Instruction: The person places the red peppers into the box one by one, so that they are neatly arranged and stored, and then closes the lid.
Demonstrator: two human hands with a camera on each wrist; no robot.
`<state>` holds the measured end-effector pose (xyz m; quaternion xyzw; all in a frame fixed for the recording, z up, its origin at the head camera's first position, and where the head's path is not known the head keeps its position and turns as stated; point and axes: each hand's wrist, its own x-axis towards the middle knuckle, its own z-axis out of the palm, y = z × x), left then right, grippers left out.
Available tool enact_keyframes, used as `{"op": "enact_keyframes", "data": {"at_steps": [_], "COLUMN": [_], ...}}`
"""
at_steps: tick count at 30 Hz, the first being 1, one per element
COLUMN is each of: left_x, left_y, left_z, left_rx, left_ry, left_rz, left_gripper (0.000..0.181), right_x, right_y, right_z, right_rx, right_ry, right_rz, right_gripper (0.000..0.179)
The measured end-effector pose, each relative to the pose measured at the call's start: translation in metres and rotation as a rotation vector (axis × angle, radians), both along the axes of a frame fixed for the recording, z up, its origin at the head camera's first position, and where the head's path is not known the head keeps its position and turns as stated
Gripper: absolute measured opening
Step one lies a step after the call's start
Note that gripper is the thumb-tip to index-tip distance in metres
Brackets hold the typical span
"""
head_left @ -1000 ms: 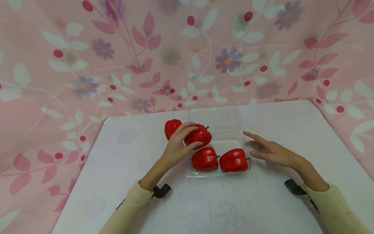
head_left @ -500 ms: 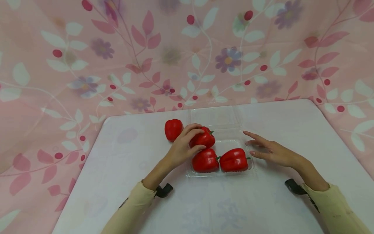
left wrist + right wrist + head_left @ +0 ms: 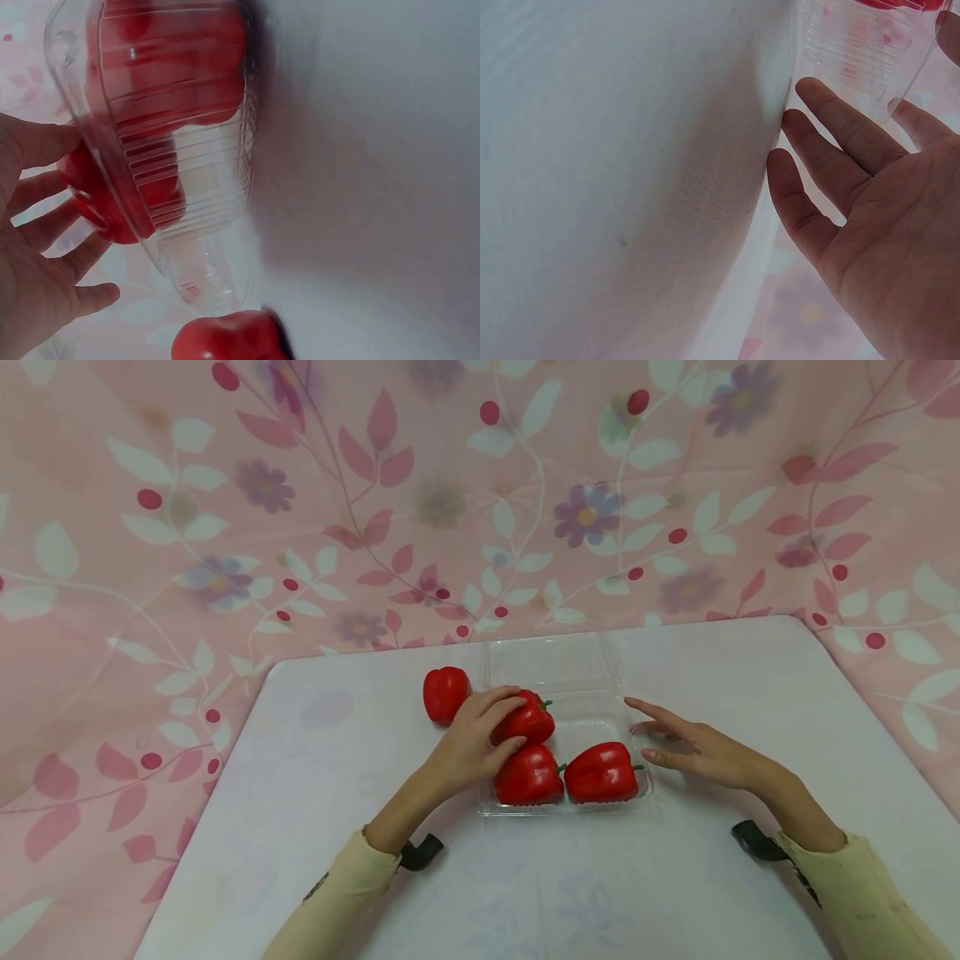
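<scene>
Left hand (image 3: pixel 468 743), loosely curled, appears to hold one red pepper (image 3: pixel 531 720).

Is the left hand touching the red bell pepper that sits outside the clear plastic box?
Apart. The left wrist view shows a plain gap between the left hand and that red bell pepper.

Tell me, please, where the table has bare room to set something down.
Bare tabletop lies left of the lone pepper, in front of the box between the sleeves, and beyond the right hand. The box is crowded by three peppers and the left hand.
</scene>
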<state>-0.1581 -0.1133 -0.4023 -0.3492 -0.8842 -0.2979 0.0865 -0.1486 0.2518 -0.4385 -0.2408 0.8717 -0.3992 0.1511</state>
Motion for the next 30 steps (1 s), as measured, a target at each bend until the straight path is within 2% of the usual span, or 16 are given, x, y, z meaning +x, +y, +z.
{"op": "enact_keyframes", "data": {"at_steps": [9, 17, 23, 26, 30], "left_x": [0.000, -0.003, -0.004, -0.007, -0.009], "left_y": [-0.002, -0.005, -0.010, -0.004, 0.007], "left_z": [0.003, -0.001, -0.006, -0.006, -0.006], "left_rx": [-0.133, -0.178, -0.181, -0.171, -0.200], "left_ry": [0.085, 0.047, 0.061, 0.053, 0.030], "left_rz": [-0.016, -0.007, 0.006, -0.006, -0.044], "left_gripper": [0.061, 0.058, 0.053, 0.051, 0.052], "right_x": [0.000, 0.000, 0.001, 0.001, 0.000], "right_y": [0.001, 0.001, 0.000, 0.000, -0.001], "right_z": [0.000, -0.001, -0.001, -0.001, -0.001], "right_rx": [0.009, 0.012, 0.017, 0.012, 0.006], "right_ry": [-0.012, -0.021, -0.019, -0.013, -0.021], "right_rz": [-0.014, -0.019, -0.013, -0.017, -0.012], "right_gripper": [0.075, 0.076, 0.076, 0.076, 0.076]}}
